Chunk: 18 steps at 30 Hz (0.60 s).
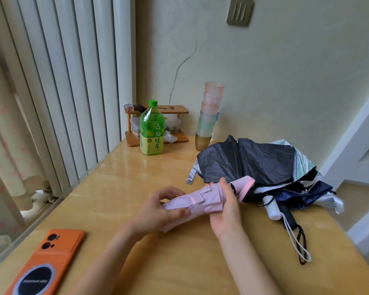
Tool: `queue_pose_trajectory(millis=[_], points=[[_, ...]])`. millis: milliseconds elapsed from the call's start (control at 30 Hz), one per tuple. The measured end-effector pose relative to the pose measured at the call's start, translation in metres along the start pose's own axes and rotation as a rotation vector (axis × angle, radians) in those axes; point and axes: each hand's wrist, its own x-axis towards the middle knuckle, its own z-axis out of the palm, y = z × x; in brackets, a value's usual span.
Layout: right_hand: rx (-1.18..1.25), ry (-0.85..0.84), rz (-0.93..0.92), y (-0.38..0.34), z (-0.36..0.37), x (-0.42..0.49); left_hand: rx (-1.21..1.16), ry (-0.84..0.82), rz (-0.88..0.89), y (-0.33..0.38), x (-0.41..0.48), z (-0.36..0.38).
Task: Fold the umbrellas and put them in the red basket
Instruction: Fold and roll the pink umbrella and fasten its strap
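Head view, task roughly a third in by my guess: the pink umbrella (202, 199) is collapsed and its cloth mostly bundled, held just above the wooden table (119, 188) at lower centre of the frame. Its pink strap (246, 188) looks loose at the upper-right end, so the fastening seems unfinished. Just right of it lies a pile with a black-lined umbrella (247, 160) and a navy umbrella (303, 192), canopies slack and unrolled, handles pointing toward the lower right. Both are left to do. No red basket in view, so nothing is stowed as far as I can see. The left hand (158, 211) curls round the umbrella's lower-left end, thumb on top. The right hand (226, 207) wraps its middle from below, fingers closed over the cloth. Both forearms come in from the bottom edge.
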Motion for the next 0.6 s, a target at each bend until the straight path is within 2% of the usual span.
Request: queue_pose_trajectory(millis=[67, 133, 233, 367, 433, 533, 600], points=[[-0.013, 0.018, -0.062, -0.01, -0.002, 0.003, 0.014, -0.003, 0.016, -0.004, 0.002, -0.009], [-0.081, 0.086, -0.048, -0.02, -0.006, 0.005, 0.08, 0.066, 0.061, -0.01, 0.004, -0.015], [-0.24, 0.146, 0.01, -0.025, -0.014, 0.009, 0.166, 0.126, 0.138, -0.018, 0.007, -0.019], [-0.525, 0.227, -0.069, -0.017, -0.016, 0.012, 0.144, 0.1, 0.172, -0.022, 0.007, -0.022], [-0.769, 0.276, -0.158, -0.019, -0.014, 0.012, 0.128, 0.103, 0.187, -0.024, 0.007, -0.023], [-1.283, 0.321, -0.276, -0.025, -0.019, 0.011, 0.121, 0.119, 0.221, -0.027, 0.008, -0.021], [-1.503, 0.337, -0.33, -0.032, -0.022, 0.007, 0.108, 0.161, 0.247, -0.028, 0.01, -0.021]])
